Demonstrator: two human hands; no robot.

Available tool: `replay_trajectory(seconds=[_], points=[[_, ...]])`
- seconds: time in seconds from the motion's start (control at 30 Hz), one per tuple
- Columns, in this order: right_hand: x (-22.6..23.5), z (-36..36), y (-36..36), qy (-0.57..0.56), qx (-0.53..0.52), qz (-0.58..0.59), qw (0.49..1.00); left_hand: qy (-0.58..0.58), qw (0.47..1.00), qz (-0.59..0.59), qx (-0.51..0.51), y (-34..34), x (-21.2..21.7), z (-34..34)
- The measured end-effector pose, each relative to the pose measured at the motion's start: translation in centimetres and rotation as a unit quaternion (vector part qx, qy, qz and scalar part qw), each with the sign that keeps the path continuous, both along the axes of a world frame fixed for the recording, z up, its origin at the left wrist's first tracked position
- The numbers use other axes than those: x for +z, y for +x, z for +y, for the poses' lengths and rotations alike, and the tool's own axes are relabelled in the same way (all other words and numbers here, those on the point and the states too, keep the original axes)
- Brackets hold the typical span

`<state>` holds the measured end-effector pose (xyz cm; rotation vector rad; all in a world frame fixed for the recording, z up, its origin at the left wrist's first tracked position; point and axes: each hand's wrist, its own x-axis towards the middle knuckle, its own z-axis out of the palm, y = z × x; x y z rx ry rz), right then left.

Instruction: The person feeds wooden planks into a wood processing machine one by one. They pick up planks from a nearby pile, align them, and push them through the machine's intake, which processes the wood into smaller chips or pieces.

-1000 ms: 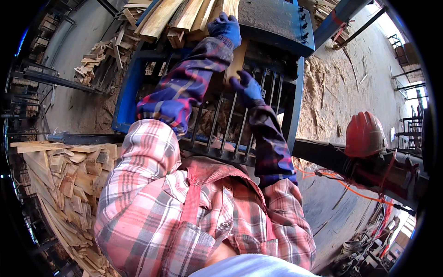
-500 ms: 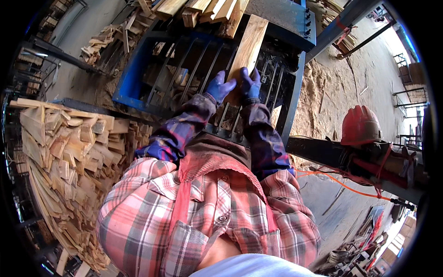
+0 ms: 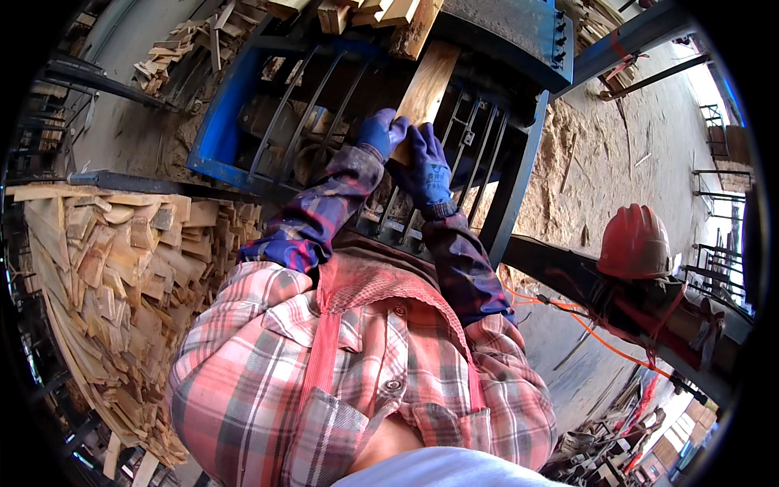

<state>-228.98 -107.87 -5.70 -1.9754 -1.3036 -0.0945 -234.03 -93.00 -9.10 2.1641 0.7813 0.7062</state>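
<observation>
Both my hands wear blue gloves and grip the near end of a pale wooden plank (image 3: 428,81). My left hand (image 3: 379,133) holds its left edge and my right hand (image 3: 425,165) holds its lower end. The plank lies on the metal bars of a blue machine frame (image 3: 217,122) and points away toward more wood pieces (image 3: 373,15) at the top. My plaid shirt and patterned sleeves fill the lower middle.
A big heap of split wood scraps (image 3: 105,276) lies at my left. A red hard hat (image 3: 634,242) rests on a dark beam (image 3: 568,272) at the right, with orange cord near it. Sawdust (image 3: 568,178) covers the ground beyond.
My left hand came down from the wood pile at the top and joined my right hand on the plank. The plank has been drawn nearer to me along the bars.
</observation>
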Motion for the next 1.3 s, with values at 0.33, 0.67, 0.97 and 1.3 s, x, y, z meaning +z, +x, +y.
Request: replay_trajectory(seconds=[0.33,0.67,0.97,1.3], points=[[-5.1,4.0,8.3,-0.095,-0.055,-0.092,0.99,0.111,0.991,0.073,-0.009,3.6,0.8,2.1],[-0.1,8.5,14.5,0.234,0.024,0.336,0.912,-0.593,0.757,-0.245,-0.123,7.4,10.6,5.5],[-3.3,-0.8,2.2,0.339,-0.035,0.633,0.695,-0.417,0.891,-0.088,-0.155,-6.8,-1.3,-9.4],[1.8,-11.1,-0.3,0.05,0.135,0.291,0.946,-0.247,0.965,-0.049,-0.068,-2.1,-4.9,-9.3]])
